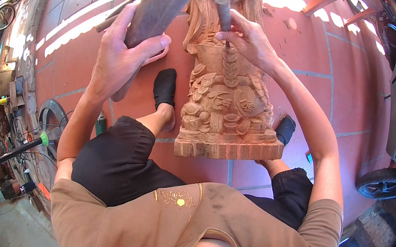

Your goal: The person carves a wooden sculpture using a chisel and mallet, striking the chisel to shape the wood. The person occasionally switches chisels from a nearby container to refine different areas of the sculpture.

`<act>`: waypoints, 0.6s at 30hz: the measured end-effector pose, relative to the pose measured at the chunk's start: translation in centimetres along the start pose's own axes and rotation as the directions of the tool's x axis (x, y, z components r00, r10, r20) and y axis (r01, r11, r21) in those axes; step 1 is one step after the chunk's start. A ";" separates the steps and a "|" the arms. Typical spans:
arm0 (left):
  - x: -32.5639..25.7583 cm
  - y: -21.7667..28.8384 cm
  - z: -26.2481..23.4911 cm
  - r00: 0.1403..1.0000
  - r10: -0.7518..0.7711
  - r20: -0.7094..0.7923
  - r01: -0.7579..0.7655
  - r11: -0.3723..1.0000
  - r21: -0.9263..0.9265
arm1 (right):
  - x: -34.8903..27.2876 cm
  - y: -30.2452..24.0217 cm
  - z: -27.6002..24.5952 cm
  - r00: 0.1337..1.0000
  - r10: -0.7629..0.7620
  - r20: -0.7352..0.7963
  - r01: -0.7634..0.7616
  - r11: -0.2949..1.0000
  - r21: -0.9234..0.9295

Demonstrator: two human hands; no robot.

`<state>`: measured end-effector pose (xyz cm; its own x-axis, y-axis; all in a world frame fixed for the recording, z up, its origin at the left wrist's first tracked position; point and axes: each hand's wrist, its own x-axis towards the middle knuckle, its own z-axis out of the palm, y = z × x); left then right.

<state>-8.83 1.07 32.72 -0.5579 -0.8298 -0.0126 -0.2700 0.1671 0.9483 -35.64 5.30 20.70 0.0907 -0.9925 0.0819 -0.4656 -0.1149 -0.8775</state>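
A carved reddish-wood statue (230, 103) lies between my feet, its flat base towards me, with relief of coin-like discs and rounded shapes. My right hand (251, 40) grips a chisel (222, 12) by its grey handle. The chisel stands nearly upright, its lower end at the column of overlapping discs; the cutting edge is too small to make out. To the left of the statue, my left hand (127, 52) is closed around a dark wooden mallet (166, 7), raised in the air. Thin dark rods (114, 15) show beside that hand; whether it holds them I cannot tell.
Red floor tiles (312, 53) surround the statue. My black-socked feet flank it. A motorbike wheel (382, 184) stands at the right, a wooden furniture leg (324, 1) at the far right. Bicycles (6, 16), a grey wheel (52, 122) and assorted clutter line the left.
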 end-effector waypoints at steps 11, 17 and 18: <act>0.1 -1.3 0.0 0.980 0.199 -0.017 -0.193 0.966 0.172 | 0.3 -0.1 0.6 0.996 -0.053 -0.067 0.053 0.999 -0.010; -0.2 -0.1 0.5 0.993 0.078 -0.083 -0.084 0.995 -0.063 | 0.9 -0.3 1.0 0.987 -0.129 -0.095 0.124 0.990 -0.061; 0.0 -0.2 0.4 0.997 0.063 -0.053 -0.061 0.997 0.046 | 0.9 -0.5 0.9 0.989 -0.119 -0.089 0.112 0.990 -0.079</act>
<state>-9.13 1.27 32.41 -0.5316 -0.8446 0.0639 -0.2713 0.2413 0.9318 -34.48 4.47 20.77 0.0670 -0.9714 0.2277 -0.5208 -0.2287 -0.8225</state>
